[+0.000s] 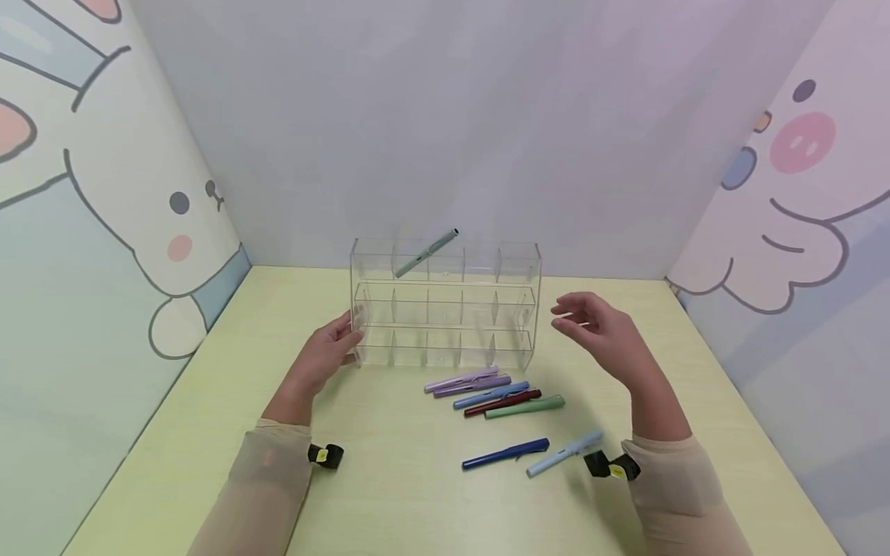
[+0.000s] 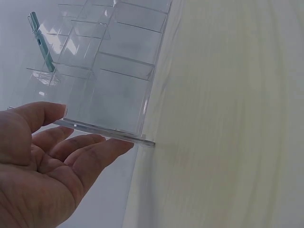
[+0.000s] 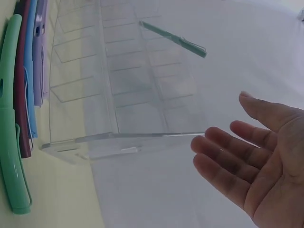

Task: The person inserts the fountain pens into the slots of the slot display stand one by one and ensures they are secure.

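A clear acrylic pen rack (image 1: 445, 309) with three tiers of compartments stands upright at the table's back. My left hand (image 1: 324, 351) holds its left side panel, thumb toward the front and fingers along the outer face, as the left wrist view shows with the panel (image 2: 102, 131) at the fingertips. A grey-green pen (image 1: 426, 253) leans slantwise in the top tier, left of the middle. To the right of the rack, my right hand (image 1: 601, 336) hovers with nothing in it; in the right wrist view its fingers (image 3: 228, 178) are loosely bent, apart from the rack.
Before the rack lie a lilac pen (image 1: 459, 380), a purple pen (image 1: 473, 387), a blue pen (image 1: 490, 395), a dark red pen (image 1: 502, 404) and a green pen (image 1: 524, 408). Nearer lie a navy pen (image 1: 505, 454) and a light blue pen (image 1: 563, 454). A wall (image 1: 445, 139) stands behind.
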A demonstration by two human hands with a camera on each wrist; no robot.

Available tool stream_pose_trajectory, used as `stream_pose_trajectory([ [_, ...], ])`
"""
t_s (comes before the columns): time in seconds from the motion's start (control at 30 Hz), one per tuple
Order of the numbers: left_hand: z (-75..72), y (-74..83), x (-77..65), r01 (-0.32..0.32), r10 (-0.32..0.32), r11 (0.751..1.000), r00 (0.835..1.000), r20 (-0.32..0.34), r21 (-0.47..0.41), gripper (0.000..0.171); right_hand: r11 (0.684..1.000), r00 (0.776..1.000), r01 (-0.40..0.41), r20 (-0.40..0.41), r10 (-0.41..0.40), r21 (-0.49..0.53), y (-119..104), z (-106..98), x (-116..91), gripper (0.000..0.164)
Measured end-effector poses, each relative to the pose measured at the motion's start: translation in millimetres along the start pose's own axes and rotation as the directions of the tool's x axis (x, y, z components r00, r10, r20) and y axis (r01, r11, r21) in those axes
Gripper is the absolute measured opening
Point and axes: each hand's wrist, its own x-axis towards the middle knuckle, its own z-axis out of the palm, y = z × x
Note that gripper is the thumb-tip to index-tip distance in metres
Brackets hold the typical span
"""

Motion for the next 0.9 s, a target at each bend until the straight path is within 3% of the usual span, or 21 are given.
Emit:
stream_pose_trajectory([
  [0.2,0.0,1.1,-0.9,0.004,-0.004,1.0,1.0,-0.001,0.001,0.059,0.999,0.989,-0.036,0.142,0.04,-0.032,10,-4,-11,0.039],
  [0.53,0.0,-1.4,1.2,0.004,-0.004,1.0,1.0,0.0,0.012,0.059,0.992,0.954,-0.071,0.283,0.098,-0.107,17,-4,-16,0.038],
  [0.73,-0.1,-1.3,1.6,0.006,-0.006,1.0,1.0,-0.001,0.022,0.059,0.983,0.902,-0.087,0.405,0.147,-0.163,25,5,-15,0.038],
  [0.9,-0.2,0.5,0.1,0.016,-0.016,1.0,1.0,-0.004,0.019,0.059,0.975,0.846,-0.107,0.498,0.191,-0.193,30,17,-10,0.04],
])
